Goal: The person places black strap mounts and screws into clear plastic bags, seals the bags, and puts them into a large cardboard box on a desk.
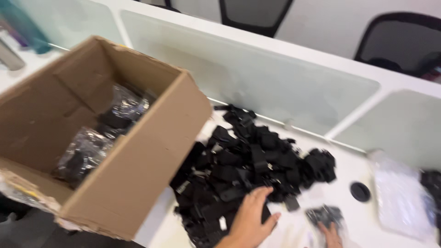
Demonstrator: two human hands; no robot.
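The left hand [250, 216] lies flat and open, fingers spread a little, palm down on the near edge of a heap of small black parts [248, 165]; it presses on them but grips none. The heap spreads away from this hand, up and to both sides, across the white desk [356, 167]. The right hand [331, 233] shows only partly at the lower edge of the view, just right of the left hand; its fingers rest on a small clear bag [325, 215] of black parts, and whether they close around it cannot be told. Beyond the right hand, a little further right, sits a round black disc [360, 191], and past that a larger clear plastic bag [400, 200]. Well to the left of the left hand stands an open cardboard box [133, 170], tilted, with more bagged black parts [85, 151] inside. Frosted glass dividers [275, 87] run behind the heap.
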